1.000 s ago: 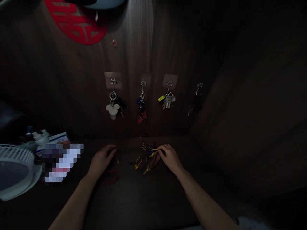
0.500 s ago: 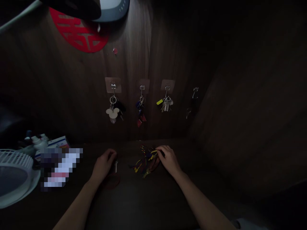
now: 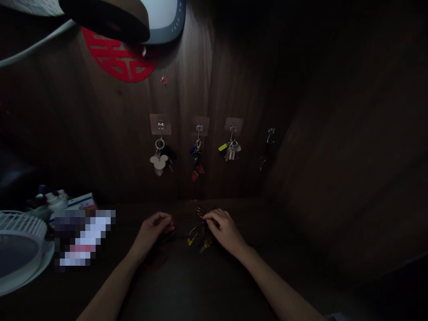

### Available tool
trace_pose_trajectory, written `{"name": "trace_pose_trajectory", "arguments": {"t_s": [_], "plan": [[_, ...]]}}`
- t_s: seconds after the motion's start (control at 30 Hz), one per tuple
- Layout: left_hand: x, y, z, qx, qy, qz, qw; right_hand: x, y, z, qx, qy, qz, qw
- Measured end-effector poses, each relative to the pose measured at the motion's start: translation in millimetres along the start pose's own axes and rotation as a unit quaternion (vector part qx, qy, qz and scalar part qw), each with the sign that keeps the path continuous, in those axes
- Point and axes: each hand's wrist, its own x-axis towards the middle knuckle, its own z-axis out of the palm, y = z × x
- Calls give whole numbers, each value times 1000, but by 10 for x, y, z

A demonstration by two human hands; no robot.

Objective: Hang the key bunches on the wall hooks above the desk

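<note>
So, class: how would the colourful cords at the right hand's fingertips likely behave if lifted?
The colourful cords look floppy, since their thin ends splay loosely. Slender strands suggest little weight. Because they overlap, they may tangle or lift together.

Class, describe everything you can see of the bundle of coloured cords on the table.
The bundle of cords lies loosely on the dark table, below the hanging keys. Its thin strands look like string, some yellow, others dark, and fan out untidily towards the person and to the left. Yellowish ends show nearest the person; the far end looks speckled. The right hand covers its right side, fingertips at the strands; dimness hides whether they grip.
</note>
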Motion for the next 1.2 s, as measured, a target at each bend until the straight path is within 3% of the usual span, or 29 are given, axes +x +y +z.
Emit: {"name": "trace_pose_trajectory", "arguments": {"t_s": [0.13, 0.23, 0.4, 0.53, 0.7, 0.83, 1.1, 1.2], "plan": [[-81, 62, 121, 29, -27, 30, 999, 24, -186, 84, 90, -24, 20, 995], [-126, 78, 205, 57, -53, 71, 994, 24, -268, 241, 200, -35, 57, 977], [-135, 64, 288, 20, -11, 79, 997, 23, -245, 479, 341, -49, 117, 931], [-155, 108, 315, -1, 10, 71, 997, 32, -218, 494, 361, -33, 143, 921], [-217, 211, 319, -39, -19, 70, 997, 17, -295, 458, 356, -47, 140, 923], [-219, 242, 314, -117, -36, 30, 992, 6, -351, 473, 398, -68, 150, 903], [-134, 224, 268, -135, 62, -18, 989, 25, -352, 521, 494, -93, 199, 842], [-116, 195, 262, -121, 70, -11, 990, 31, -350, 517, 475, -87, 205, 851]]}}
